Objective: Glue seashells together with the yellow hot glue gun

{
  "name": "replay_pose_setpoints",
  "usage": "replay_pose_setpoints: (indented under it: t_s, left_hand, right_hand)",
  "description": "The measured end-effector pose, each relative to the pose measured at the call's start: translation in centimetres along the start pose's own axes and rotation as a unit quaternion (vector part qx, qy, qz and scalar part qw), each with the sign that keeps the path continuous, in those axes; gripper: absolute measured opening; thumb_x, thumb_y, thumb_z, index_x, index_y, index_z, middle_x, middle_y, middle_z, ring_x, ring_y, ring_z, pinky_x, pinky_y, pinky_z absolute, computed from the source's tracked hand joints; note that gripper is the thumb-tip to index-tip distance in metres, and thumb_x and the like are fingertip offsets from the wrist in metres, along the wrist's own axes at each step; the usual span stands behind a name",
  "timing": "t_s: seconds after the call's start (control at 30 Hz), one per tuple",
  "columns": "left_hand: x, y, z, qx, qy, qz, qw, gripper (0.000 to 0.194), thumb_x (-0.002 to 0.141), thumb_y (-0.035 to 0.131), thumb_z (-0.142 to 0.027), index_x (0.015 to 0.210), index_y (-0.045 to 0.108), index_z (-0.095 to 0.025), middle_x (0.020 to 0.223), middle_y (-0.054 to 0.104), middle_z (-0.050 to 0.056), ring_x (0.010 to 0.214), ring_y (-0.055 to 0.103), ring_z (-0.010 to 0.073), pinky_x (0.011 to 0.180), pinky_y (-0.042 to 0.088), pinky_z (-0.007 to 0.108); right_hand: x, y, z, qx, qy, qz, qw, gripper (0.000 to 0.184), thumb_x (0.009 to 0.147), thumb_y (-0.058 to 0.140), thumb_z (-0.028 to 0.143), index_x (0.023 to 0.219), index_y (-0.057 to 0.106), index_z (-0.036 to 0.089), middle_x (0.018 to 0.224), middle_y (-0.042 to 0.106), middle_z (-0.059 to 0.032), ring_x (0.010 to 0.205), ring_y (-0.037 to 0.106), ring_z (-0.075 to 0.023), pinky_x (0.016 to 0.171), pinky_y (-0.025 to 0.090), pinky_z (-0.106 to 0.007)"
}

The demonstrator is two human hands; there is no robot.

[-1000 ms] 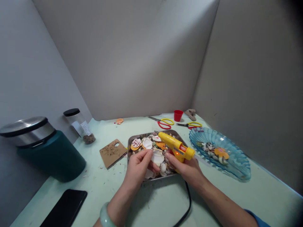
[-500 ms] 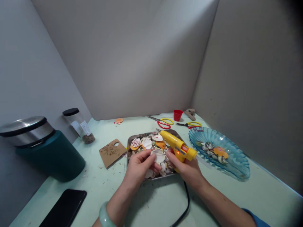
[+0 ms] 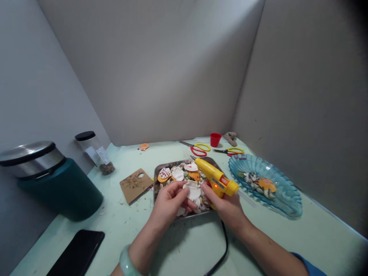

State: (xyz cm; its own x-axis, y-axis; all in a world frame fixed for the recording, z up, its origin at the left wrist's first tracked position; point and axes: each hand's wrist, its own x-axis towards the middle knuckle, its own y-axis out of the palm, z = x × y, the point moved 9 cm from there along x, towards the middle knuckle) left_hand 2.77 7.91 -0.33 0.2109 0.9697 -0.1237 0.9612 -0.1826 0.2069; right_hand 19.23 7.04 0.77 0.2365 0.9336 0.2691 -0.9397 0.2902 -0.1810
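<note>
In the head view, your left hand (image 3: pixel 170 197) pinches a small pale piece (image 3: pixel 191 184) above the metal tray (image 3: pixel 198 214); your right hand (image 3: pixel 227 205) wraps its grip round the yellow glue gun (image 3: pixel 211 171), nozzle (image 3: pixel 193 157) clear of it. Work looks unfinished: loose shells (image 3: pixel 178 174) fill the tray, some sit in the blue dish (image 3: pixel 290 195).

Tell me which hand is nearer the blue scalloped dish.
Right. The right hand, gripping the yellow glue gun, is left of the blue scalloped dish; the left hand, at the metal tray, is farther left.
</note>
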Motion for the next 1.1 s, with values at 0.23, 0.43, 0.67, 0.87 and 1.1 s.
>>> replay_pose_setpoints:
  t_s: [0.23, 0.43, 0.67, 0.87, 1.1]
  left_hand:
    - [0.1, 0.1, -0.1, -0.004, 0.006, 0.007, 1.0, 0.044, 0.064, 0.08, -0.05, 0.084, 0.07, -0.013, 0.052, 0.068, 0.004, 0.047, 0.064, 0.0159, 0.05, 0.049, 0.023]
    - [0.1, -0.3, 0.0, -0.009, 0.009, -0.01, 1.0, 0.044, 0.062, 0.081, -0.049, 0.082, 0.069, -0.012, 0.051, 0.068, 0.005, 0.047, 0.063, 0.0151, 0.05, 0.05, 0.022]
    - [0.1, -0.3, -0.1, -0.016, 0.01, -0.014, 1.0, 0.046, 0.061, 0.082, -0.05, 0.085, 0.068, -0.013, 0.052, 0.068, 0.003, 0.046, 0.064, 0.0152, 0.048, 0.05, 0.023]
    - [0.1, -0.3, -0.3, -0.002, 0.022, -0.014, 1.0, 0.045, 0.063, 0.081, -0.053, 0.08, 0.065, -0.015, 0.063, 0.069, 0.001, 0.05, 0.067, 0.016, 0.047, 0.05, 0.021]
    - [0.3, -0.9, -0.4, 0.011, 0.059, -0.019, 0.998, 0.041, 0.069, 0.079, -0.048, 0.091, 0.073, -0.014, 0.074, 0.071, 0.002, 0.06, 0.061, 0.0113, 0.053, 0.053, 0.019]
  right_hand:
    - [0.0, 0.5, -0.2, 0.013, 0.007, 0.025, 1.0, 0.03, 0.08, 0.067, 0.048, 0.085, 0.07, 0.018, 0.079, 0.074, -0.0066, 0.072, 0.07, -0.0241, 0.057, 0.054, -0.03]
    - [0.0, 0.4, 0.1, -0.017, 0.001, 0.029, 0.999, 0.027, 0.082, 0.065, 0.045, 0.082, 0.07, 0.018, 0.074, 0.072, -0.0053, 0.067, 0.068, -0.0221, 0.058, 0.053, -0.03]
    - [-0.1, 0.5, 0.6, -0.025, -0.001, 0.039, 0.999, 0.026, 0.083, 0.063, 0.043, 0.083, 0.07, 0.018, 0.071, 0.07, -0.0051, 0.066, 0.067, -0.0215, 0.055, 0.051, -0.029]
    - [-0.1, 0.7, 1.0, -0.008, -0.006, 0.045, 0.999, 0.023, 0.081, 0.064, 0.04, 0.084, 0.071, 0.018, 0.074, 0.072, -0.0055, 0.068, 0.067, -0.0223, 0.057, 0.053, -0.03]
    - [-0.2, 0.7, 0.3, -0.008, 0.041, 0.049, 0.998, 0.027, 0.077, 0.065, 0.045, 0.076, 0.066, 0.018, 0.063, 0.066, -0.0021, 0.059, 0.063, -0.0194, 0.054, 0.05, -0.029]
